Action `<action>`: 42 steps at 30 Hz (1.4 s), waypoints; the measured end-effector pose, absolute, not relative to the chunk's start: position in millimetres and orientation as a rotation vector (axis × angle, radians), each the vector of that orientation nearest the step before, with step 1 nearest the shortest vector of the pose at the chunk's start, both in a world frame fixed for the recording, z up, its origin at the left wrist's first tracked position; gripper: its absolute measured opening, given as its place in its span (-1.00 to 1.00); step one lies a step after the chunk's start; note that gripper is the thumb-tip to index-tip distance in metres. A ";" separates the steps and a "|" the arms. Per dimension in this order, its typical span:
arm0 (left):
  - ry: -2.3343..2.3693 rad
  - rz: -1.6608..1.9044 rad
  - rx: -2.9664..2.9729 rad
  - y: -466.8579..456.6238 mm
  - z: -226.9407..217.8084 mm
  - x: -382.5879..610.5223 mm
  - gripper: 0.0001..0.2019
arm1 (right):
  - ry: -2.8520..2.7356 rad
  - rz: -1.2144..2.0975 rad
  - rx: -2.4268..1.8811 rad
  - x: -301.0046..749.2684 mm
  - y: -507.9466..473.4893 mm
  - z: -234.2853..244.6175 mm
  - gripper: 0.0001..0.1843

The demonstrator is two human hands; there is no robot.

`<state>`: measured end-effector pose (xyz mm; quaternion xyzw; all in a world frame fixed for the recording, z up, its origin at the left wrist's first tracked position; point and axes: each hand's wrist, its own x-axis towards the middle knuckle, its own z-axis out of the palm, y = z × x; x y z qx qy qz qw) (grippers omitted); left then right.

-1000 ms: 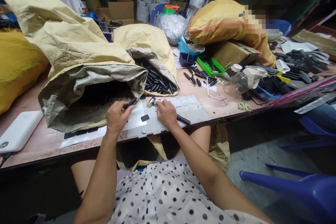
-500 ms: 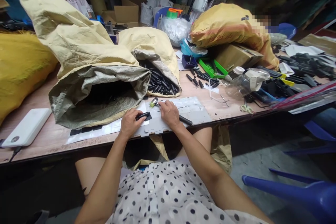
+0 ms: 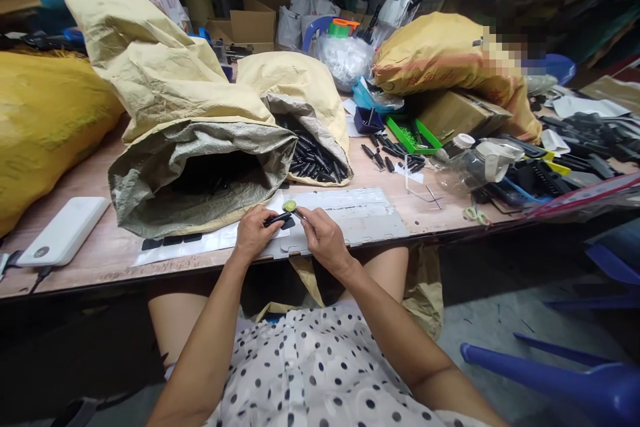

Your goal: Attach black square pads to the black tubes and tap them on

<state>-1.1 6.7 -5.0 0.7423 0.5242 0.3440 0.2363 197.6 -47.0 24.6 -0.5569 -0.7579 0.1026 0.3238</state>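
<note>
My left hand is closed on a small black part and holds it down on a grey plastic sheet at the table's near edge. My right hand grips a small hammer whose yellow-green head sits right at the tip of the black part; the handle is hidden by my hand. The two hands are almost touching. Just behind them lies a large open sack with a dark inside. A second sack to its right spills several black parts.
A white power bank lies at the left with a cable. A green tray, loose black parts, a plastic bottle, scissors and stacked black pieces crowd the right. Yellow sacks stand left and back. A blue chair is at lower right.
My left hand came from the sack's mouth to the sheet with a black part. My right hand drew the hammer in and tipped it up, its head now at the part.
</note>
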 end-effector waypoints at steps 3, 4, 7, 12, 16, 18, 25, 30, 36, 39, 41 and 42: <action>1.442 0.954 2.020 6.7 -5.0 0.2 -0.90 | -1.991 0.277 -1.511 198.5 -47.0 20.9 -0.57; 1.441 0.956 2.012 6.7 -5.0 0.6 -0.90 | -1.980 0.274 -1.503 198.8 -46.6 20.5 -0.58; 1.435 0.962 1.990 6.8 -4.9 1.2 -0.91 | -1.938 0.265 -1.419 196.9 -45.8 22.8 -0.59; 1.441 0.968 1.987 6.2 -3.6 1.2 -0.96 | -2.008 0.275 -1.388 186.5 -47.5 24.0 -0.60; 1.441 0.965 1.998 5.7 -3.0 2.2 -0.95 | -2.040 0.263 -1.442 186.3 -44.4 20.5 -0.60; 1.445 0.964 2.001 5.7 -3.3 2.9 -0.92 | -2.020 0.224 -1.465 190.9 -37.0 21.3 -0.59; 1.477 0.927 1.990 6.2 -3.9 1.8 -0.87 | -2.061 -0.002 -1.815 209.2 4.2 20.2 -0.58; 1.425 0.932 1.971 8.5 1.0 -0.3 -0.85 | -2.142 -0.111 -1.933 207.1 9.0 11.3 -0.55; 1.164 0.873 1.644 -26.3 27.8 -12.5 -0.71 | -2.174 -0.137 -1.925 203.9 6.0 12.4 -0.55; 0.859 0.457 1.333 -60.8 29.4 -21.5 -0.57 | -2.164 -0.128 -1.953 202.3 5.9 14.1 -0.56; 0.837 0.270 1.212 -77.3 16.6 -22.7 -0.54 | -2.156 -0.116 -1.971 201.2 5.9 14.5 -0.55; 0.910 0.234 1.195 -82.2 6.2 -21.7 -0.54 | -2.154 -0.111 -1.975 200.8 5.9 14.4 -0.56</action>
